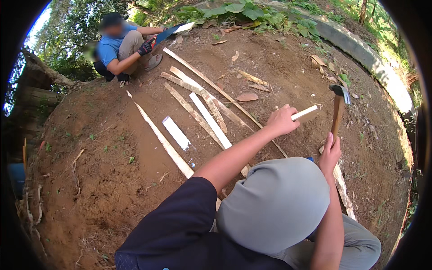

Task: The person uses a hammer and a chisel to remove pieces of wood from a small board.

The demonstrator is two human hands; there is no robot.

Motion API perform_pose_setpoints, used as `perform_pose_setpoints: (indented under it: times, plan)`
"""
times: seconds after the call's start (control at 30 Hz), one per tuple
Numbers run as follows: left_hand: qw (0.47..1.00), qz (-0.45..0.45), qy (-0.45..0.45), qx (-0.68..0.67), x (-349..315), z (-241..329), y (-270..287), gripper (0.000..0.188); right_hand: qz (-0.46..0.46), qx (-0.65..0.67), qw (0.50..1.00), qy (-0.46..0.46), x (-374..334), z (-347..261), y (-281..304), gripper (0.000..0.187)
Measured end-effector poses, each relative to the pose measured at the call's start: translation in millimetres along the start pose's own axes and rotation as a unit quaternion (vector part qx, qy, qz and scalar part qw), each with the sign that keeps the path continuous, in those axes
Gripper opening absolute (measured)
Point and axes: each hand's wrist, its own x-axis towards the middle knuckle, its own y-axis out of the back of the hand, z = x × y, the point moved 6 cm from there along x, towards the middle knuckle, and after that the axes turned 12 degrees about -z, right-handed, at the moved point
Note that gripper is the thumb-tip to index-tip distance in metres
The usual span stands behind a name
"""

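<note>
My left hand [282, 120] is closed around a short piece of pale wood [308, 114], whose far end points right. Something tiny sticks out near that end, too small to make out. In my right hand [330, 155] is a hammer [337, 108], gripped low on its wooden handle. The handle stands nearly upright, and the dark metal head is up beyond the wood's end, apart from it. A long strip of wood [343, 191] lies on the ground beside my right forearm.
Several long wooden strips [208, 118] lie across the bare soil, with a short white board [176, 132] left of them. At the far left a person [118, 47] squats with a handsaw [165, 34]. A concrete edge [355, 42] curves along the far right.
</note>
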Motion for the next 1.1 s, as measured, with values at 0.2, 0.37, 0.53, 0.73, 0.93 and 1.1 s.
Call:
perform_pose_setpoints:
  times: [0.2,0.37,0.53,0.73,0.93,1.1]
  plan:
    - [0.998,-0.023,-0.018,-0.047,13,-7,-18,0.038,-0.176,-0.192,0.965,0.025,15,-61,50,0.034]
    - [0.998,-0.029,-0.005,-0.061,-2,-34,-21,0.041,-0.296,-0.333,0.894,-0.036,-23,-92,57,0.040]
    - [0.991,-0.002,-0.014,-0.135,-6,-53,-30,0.040,-0.251,-0.323,0.909,0.076,-48,-115,54,0.038]
    - [0.985,-0.017,-0.041,-0.165,3,-70,-37,0.041,-0.243,-0.278,0.926,0.084,-53,-85,19,0.036]
    - [0.982,-0.044,-0.011,-0.185,5,-77,-40,0.039,-0.237,-0.250,0.936,0.067,-46,-97,23,0.035]
    - [0.980,-0.030,-0.013,-0.194,6,-72,-38,0.035,-0.247,-0.249,0.934,0.068,-49,-58,25,0.033]
